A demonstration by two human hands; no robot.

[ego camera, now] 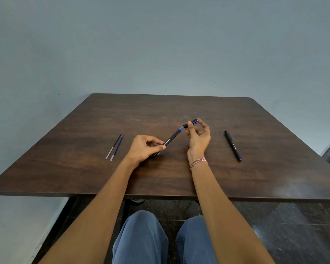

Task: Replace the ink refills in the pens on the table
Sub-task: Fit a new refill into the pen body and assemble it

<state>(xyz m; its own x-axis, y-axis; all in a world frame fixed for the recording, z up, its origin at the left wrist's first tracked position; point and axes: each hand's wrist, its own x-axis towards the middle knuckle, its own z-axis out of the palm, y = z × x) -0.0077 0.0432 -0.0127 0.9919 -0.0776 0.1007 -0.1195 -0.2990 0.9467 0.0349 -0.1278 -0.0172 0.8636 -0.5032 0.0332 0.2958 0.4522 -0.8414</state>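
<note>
**A:** How far along does the refill job look?

**B:** Early, I'd say. The left hand (144, 147) has its fingers curled round the near end of a black pen (171, 137), held just above the middle of the surface (179, 107) and angled away to the right. The right hand (198, 136) pinches the cap (193, 122) between thumb and fingertips, right at the pen's blue tip. No refill is out of that barrel.

**A:** So only the uncapping is under way?

**B:** That's my reading. What's left is opening the barrel, swapping the refill, closing it up, and then doing the same for the second pen (233, 146). That one lies flat to the right, well apart from both hands, and looks fully assembled.

**A:** And the refills?

**B:** Two refills (116, 146) lie side by side on the left, touching or nearly so. One is bluish-violet and the other is darker, with a pale near end.

**A:** Anything you can't settle?

**B:** Several things. I can't tell whether the cap is just clear of the tip or seated on it. The left palm hides the pen's near end. I can't tell if those refills are fresh or spent. The printing on both barrels is too small to read.
</note>
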